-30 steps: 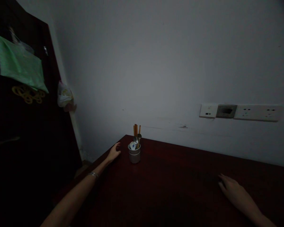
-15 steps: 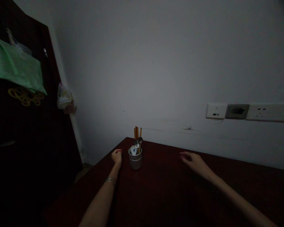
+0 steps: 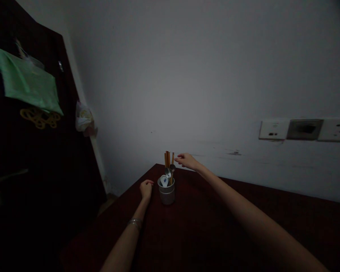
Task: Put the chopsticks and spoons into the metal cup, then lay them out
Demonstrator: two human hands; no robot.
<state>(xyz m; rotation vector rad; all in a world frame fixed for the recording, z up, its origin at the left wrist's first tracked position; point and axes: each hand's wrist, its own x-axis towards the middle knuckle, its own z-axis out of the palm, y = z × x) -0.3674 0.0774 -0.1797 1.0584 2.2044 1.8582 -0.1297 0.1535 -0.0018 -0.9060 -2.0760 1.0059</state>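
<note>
A grey cylindrical utensil holder (image 3: 167,197) stands on the dark red table (image 3: 187,223). Upright in it are several wooden chopsticks (image 3: 167,159), metal spoons (image 3: 168,172) and a white spoon (image 3: 164,180) with a blue mark. My right hand (image 3: 186,160) is just right of the chopstick tops, fingers stretched towards them and slightly apart; whether a fingertip touches one is hard to tell. Left of the holder, my left hand (image 3: 146,188) rests on the table with its fingers curled in, apart from the holder. A bracelet (image 3: 135,223) circles that wrist.
A pale wall rises behind the table, with sockets and a switch plate (image 3: 274,130) at right. On the left is a dark door (image 3: 59,162), hung with a green cloth (image 3: 31,83). A plastic bag (image 3: 84,118) hangs by the door frame.
My right hand has moved left and up from the table's right side to the chopstick tops. The left hand stays beside the holder. The view has shifted slightly left.
</note>
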